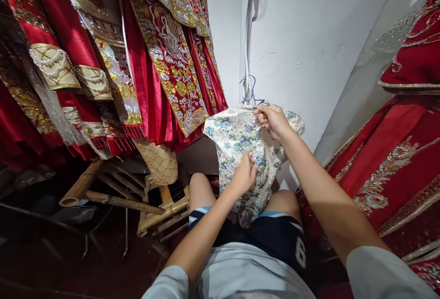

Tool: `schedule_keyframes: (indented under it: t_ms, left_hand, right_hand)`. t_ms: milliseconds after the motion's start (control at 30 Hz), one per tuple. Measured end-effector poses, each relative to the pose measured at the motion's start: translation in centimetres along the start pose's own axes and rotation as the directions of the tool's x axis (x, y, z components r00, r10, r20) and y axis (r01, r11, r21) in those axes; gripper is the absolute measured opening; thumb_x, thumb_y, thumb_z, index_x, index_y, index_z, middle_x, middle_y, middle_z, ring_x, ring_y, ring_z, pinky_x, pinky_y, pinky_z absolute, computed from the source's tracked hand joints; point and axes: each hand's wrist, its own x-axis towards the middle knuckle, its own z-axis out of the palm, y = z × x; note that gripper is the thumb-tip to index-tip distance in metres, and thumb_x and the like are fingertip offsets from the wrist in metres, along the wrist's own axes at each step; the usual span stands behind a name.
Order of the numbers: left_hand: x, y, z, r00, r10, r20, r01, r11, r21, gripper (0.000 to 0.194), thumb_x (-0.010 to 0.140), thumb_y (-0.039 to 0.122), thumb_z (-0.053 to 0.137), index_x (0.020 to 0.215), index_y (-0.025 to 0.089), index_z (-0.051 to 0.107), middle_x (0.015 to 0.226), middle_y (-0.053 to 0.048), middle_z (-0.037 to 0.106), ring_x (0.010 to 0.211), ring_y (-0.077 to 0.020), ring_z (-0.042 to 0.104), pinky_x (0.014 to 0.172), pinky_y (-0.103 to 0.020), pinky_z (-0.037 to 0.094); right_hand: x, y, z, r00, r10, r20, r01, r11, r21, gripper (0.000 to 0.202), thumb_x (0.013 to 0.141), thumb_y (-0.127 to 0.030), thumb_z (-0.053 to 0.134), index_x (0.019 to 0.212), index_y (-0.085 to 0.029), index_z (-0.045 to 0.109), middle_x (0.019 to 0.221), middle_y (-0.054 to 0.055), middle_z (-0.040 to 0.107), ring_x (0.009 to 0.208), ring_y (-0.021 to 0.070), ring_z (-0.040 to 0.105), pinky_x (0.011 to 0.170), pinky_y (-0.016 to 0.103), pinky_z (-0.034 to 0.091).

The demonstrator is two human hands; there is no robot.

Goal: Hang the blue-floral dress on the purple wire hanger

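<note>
Pinching the floral blouse (229, 141) near its neckline: right hand (271, 119) has thumb and fingertips closed on the cloth at the top front edge. Left hand (244, 174), lower and nearer the body, is curled almost closed against the blouse front; can't tell if cloth is actually between its fingertips. Blouse hangs under and around both hands, hem bunched between the knees (199, 187). Purple hanger (253, 92) pokes out just beyond the right hand, beside the white rod (246, 38); can't tell what its hook sits on. Risks, my read: a hard downward tug by either hand could pull the collar off the hanger or unseat the hook. Thin-looking cloth could pucker or tear if the hands pull apart. Sequined red costume (178, 67), left of and beyond the left hand, nearly meets the blouse's sleeve; swinging the blouse that way could snag it.
</note>
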Motion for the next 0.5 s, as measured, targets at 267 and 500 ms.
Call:
schedule_keyframes:
  t_ms: [267, 500]
  left_hand:
    - [12.5, 4.4, -7.4, 0.913, 0.341, -0.224, -0.299, 0.932, 0.204, 0.023, 0.095, 0.014, 0.043, 0.113, 0.017, 0.059, 0.082, -0.005, 0.064, 0.075, -0.019, 0.057, 0.075, -0.031, 0.044]
    - [12.9, 4.9, -9.4, 0.893, 0.416, -0.172, -0.341, 0.875, 0.344, 0.012, 0.093, 0.015, 0.048, 0.084, 0.018, 0.056, 0.069, -0.001, 0.058, 0.064, -0.0167, 0.051, 0.063, -0.027, 0.035]
  right_hand:
    - [-1.3, 0.7, 0.2, 0.994, -0.076, 0.077, 0.086, 0.989, -0.121, 0.024, 0.085, -0.026, 0.054, 0.062, -0.017, 0.057, 0.037, -0.004, 0.045, 0.032, 0.0071, 0.033, 0.035, 0.019, 0.025]
    - [-0.3, 2.9, -0.1, 0.953, -0.299, 0.036, 0.295, 0.9, -0.322, 0.025, 0.082, -0.026, 0.055, 0.059, -0.018, 0.059, 0.043, -0.005, 0.042, 0.041, 0.0086, 0.034, 0.044, 0.023, 0.024]
